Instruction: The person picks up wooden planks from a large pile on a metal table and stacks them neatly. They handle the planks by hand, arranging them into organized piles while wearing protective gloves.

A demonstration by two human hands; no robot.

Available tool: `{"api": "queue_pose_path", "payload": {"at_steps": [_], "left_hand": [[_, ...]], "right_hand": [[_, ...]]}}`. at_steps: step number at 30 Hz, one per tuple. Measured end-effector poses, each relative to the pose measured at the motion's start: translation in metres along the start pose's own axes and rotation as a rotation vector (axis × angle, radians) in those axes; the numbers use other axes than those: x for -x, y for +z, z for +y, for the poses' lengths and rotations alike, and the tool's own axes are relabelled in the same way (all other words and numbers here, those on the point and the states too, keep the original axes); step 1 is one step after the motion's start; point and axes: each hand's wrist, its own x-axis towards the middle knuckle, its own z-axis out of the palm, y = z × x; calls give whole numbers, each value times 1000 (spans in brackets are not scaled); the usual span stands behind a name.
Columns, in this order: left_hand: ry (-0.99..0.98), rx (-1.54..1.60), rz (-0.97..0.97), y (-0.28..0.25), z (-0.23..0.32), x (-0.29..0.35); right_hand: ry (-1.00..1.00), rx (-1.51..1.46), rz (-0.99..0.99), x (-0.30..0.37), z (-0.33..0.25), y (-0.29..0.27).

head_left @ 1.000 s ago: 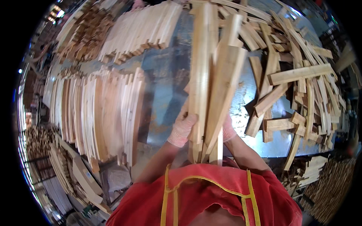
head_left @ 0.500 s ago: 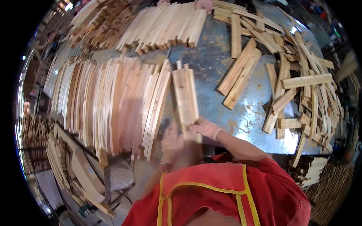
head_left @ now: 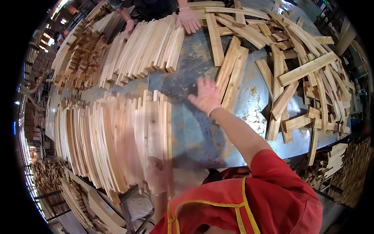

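A long row of upright-edged wooden strips (head_left: 103, 144) lies side by side on the metal table (head_left: 194, 136). My left hand (head_left: 157, 175), gloved and smeared by motion, is at the near end of the row's rightmost strips (head_left: 156, 124); its grip cannot be made out. My right hand (head_left: 207, 94), in a thin pale glove, reaches forward over the table with fingers spread and nothing in them. Just beside its fingers lie two longer boards (head_left: 236, 76), set slantwise next to each other.
Across the table a co-worker's gloved hands (head_left: 188, 20) rest at another row of strips (head_left: 150, 48). Stacked wood (head_left: 80, 58) stands at the far left. A jumbled heap of boards (head_left: 307, 74) covers the right side. More timber (head_left: 50, 173) is stacked below left.
The boards I held between both hands now lie at the row's right end. My right hand has let go and moved forward, opening. My left hand has shifted left; the view has shifted too.
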Motion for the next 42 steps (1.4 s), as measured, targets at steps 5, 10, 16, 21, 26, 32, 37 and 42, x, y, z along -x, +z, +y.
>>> {"api": "queue_pose_path", "payload": {"at_steps": [5, 10, 16, 21, 26, 32, 37, 42], "left_hand": [[34, 434, -11, -24, 33, 15], [198, 496, -219, 22, 65, 31], [381, -321, 315, 77, 9, 3], [382, -485, 288, 72, -1, -4], [651, 105, -55, 36, 44, 12], [373, 687, -664, 33, 137, 1], [782, 28, 245, 52, 61, 12], [506, -361, 412, 69, 18, 7]], "right_hand": [[328, -20, 138, -25, 113, 4], [562, -1810, 12, 48, 184, -31], [789, -2587, -356, 117, 181, -44], [387, -2534, -352, 150, 148, -42], [699, -2575, -482, 186, 97, -32], [461, -1417, -596, 246, -2, 18], [300, -925, -465, 191, 60, -30], [382, -417, 347, 62, 211, -114]]}}
